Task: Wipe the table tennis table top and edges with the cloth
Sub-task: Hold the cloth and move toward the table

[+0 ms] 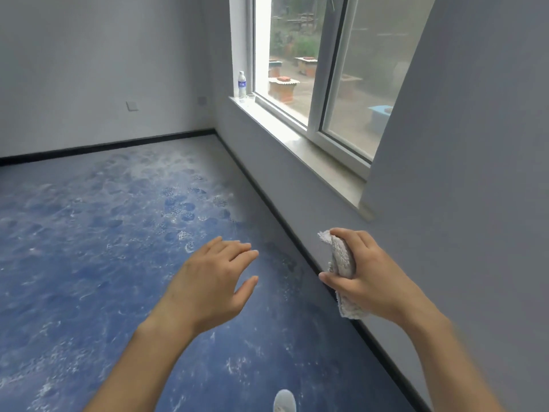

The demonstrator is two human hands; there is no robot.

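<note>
- The person's right hand (361, 273) grasps a crumpled, off-white terry cloth (341, 263), fingers curled over its top and thumb pressing from below; the cloth bunches in the fist, one frayed corner pokes out above the fingers and a longer fold hangs under the palm.
- The cloth is held up in the air near the grey wall (475, 203), above the black skirting strip (297, 233) where wall meets floor, touching neither.
- The left hand (214, 281) is released and holds nothing: fingers straight and slightly spread, palm down, hanging over the floor just beside the right hand but apart from it.
- Both bare forearms reach out from the bottom of the view.
- Beneath the hands lies a blue floor (89, 233) smeared with white dust and stamped with many shoe prints.
- The toe of a pale grey shoe (284, 401) shows at the bottom edge.
- A white-framed window (319, 114) sits in the wall on the right, over a long pale sill (285, 133).
- At the far end of that sill a clear plastic water bottle with a blue label (242, 86) stands upright, with a small clear cup (251, 98) just beside it.
- A white wall switch plate (132, 106) is set in the far wall.
</note>
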